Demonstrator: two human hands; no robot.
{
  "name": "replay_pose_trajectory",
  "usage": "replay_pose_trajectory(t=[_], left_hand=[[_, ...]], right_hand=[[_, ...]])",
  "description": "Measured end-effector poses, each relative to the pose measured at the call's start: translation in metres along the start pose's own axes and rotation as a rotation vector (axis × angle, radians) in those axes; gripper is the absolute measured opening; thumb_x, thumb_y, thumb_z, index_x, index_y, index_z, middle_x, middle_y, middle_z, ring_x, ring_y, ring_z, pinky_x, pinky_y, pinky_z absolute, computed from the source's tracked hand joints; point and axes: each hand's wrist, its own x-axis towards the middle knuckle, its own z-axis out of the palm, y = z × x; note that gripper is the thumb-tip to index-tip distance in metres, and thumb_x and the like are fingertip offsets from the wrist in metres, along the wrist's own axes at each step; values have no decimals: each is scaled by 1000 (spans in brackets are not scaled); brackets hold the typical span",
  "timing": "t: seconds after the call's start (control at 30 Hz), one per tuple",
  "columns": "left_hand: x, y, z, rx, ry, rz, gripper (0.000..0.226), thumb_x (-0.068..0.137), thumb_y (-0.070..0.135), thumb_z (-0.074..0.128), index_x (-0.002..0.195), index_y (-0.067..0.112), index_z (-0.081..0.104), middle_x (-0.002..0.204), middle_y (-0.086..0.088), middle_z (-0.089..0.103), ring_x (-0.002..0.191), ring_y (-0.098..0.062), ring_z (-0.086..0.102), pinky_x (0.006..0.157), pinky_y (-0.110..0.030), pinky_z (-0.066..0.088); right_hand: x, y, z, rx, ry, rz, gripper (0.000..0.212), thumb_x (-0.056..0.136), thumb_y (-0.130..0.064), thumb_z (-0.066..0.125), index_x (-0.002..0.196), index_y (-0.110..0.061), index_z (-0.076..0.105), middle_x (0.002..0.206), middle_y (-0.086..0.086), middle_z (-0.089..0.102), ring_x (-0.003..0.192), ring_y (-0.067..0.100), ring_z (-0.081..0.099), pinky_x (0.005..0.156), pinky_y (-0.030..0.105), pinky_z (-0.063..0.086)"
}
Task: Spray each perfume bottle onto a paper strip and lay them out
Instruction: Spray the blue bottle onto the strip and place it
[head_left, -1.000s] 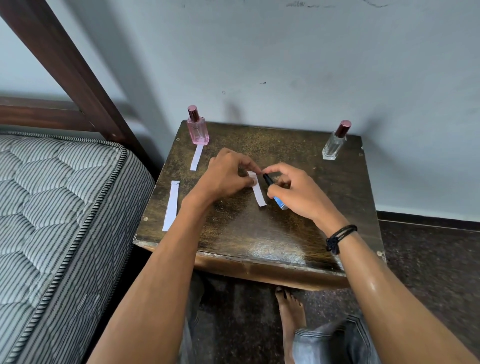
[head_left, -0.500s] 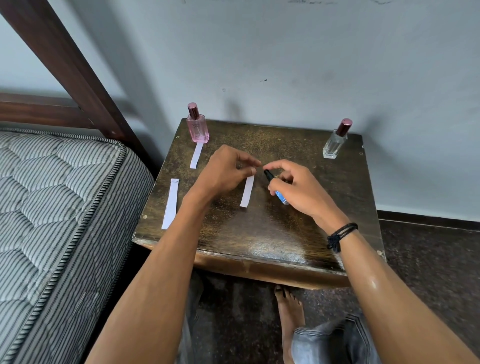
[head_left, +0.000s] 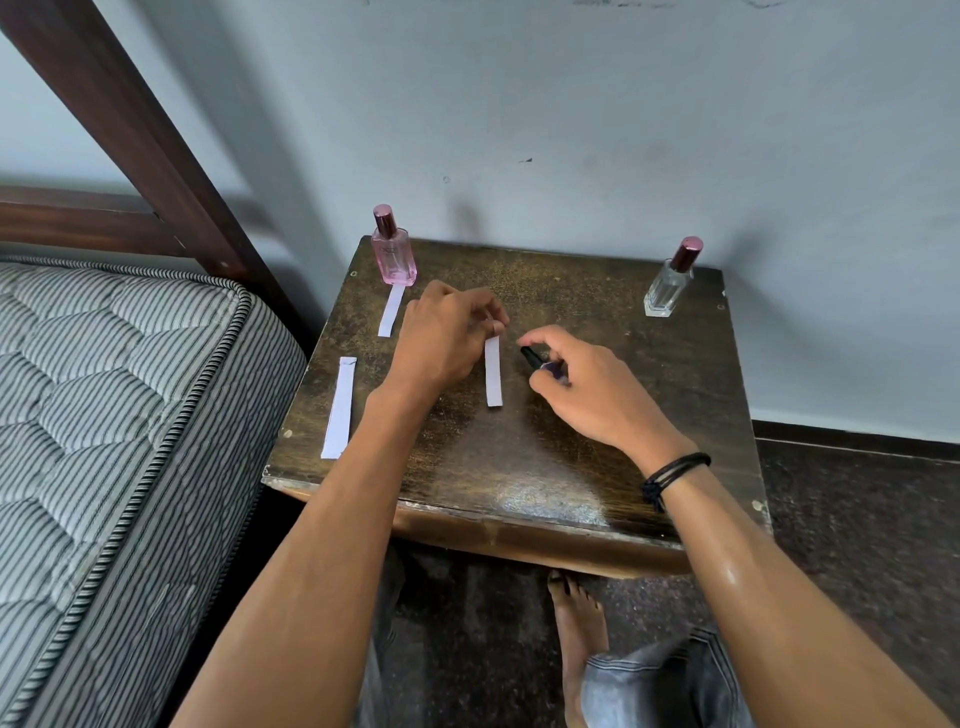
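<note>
Dark wooden table (head_left: 519, 467) against a pale wall (head_left: 623, 130), striped mattress (head_left: 104, 415) at the frame's left.

Pink bottle (head_left: 393, 249) stands at the table's upper left with a short strip (head_left: 391, 317) just below it; a clear bottle (head_left: 670, 280) stands upper right; a long strip (head_left: 340, 408) lies near the left edge. At centre, the left hand (head_left: 441, 338) pinches the top of the middle strip (head_left: 493, 371), which lies flat. Just right of it, the right hand (head_left: 587, 389) curls around a small dark bottle (head_left: 537, 359), possibly a sprayer, its tip aimed at the strip.
</note>
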Motion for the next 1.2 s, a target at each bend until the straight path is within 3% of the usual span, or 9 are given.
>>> replay_pose_trajectory(t=[0.23,0.3,0.4,0.5,0.9,1.03,1.13,1.2], left_hand=[[2,0,2,-19,-10,7,5,93,25,69,97,25,71,80,19,54,106,-19,51,93,-48,46],[2,1,3,-52,-7,-9,4,91,24,72,95,26,72,82,12,63,100,-16,57,90,-43,50],[2,4,1,-176,-7,-84,9,91,18,73,100,20,75,83,5,74,77,-4,69,80,-28,57],[3,4,0,-267,-27,-150,13,91,18,73,104,20,76,80,6,76,67,6,69,77,-21,57],[3,0,1,-371,-42,-201,9,85,22,80,89,27,73,76,7,78,77,-2,74,85,-34,60],[3,0,1,-357,-57,-203,9,84,23,81,91,24,76,73,9,77,68,5,69,76,-26,56],[4,0,1,-379,-62,-208,13,84,23,81,95,25,75,71,12,76,73,3,70,82,-28,57],[3,0,0,-375,-77,-205,10,83,22,82,88,26,75,65,15,73,65,7,66,76,-25,55]], right_hand=[[1,1,-1,45,51,-9,36,97,-26,56,132,-37,56,91,-13,58,69,5,55,69,33,48],[1,2,-2,75,55,-6,35,98,-25,57,131,-37,57,93,-8,59,69,9,57,69,34,47],[1,1,-2,82,21,-7,35,99,-23,57,132,-37,56,95,-7,58,73,10,58,68,32,47],[1,1,-1,81,3,-6,36,100,-24,57,133,-38,55,97,-10,58,75,7,58,68,30,46],[5,8,1,17,50,-17,32,105,-28,49,137,-30,49,88,-3,58,68,16,54,65,38,42],[7,3,-4,254,104,93,31,103,-22,51,132,-29,58,88,-5,63,82,20,64,74,40,51],[9,1,-8,549,134,160,26,102,-17,51,123,-25,64,66,-5,60,58,6,53,57,22,43],[9,0,-11,713,131,206,24,102,-14,52,120,-20,66,63,0,59,51,4,45,47,15,36]])
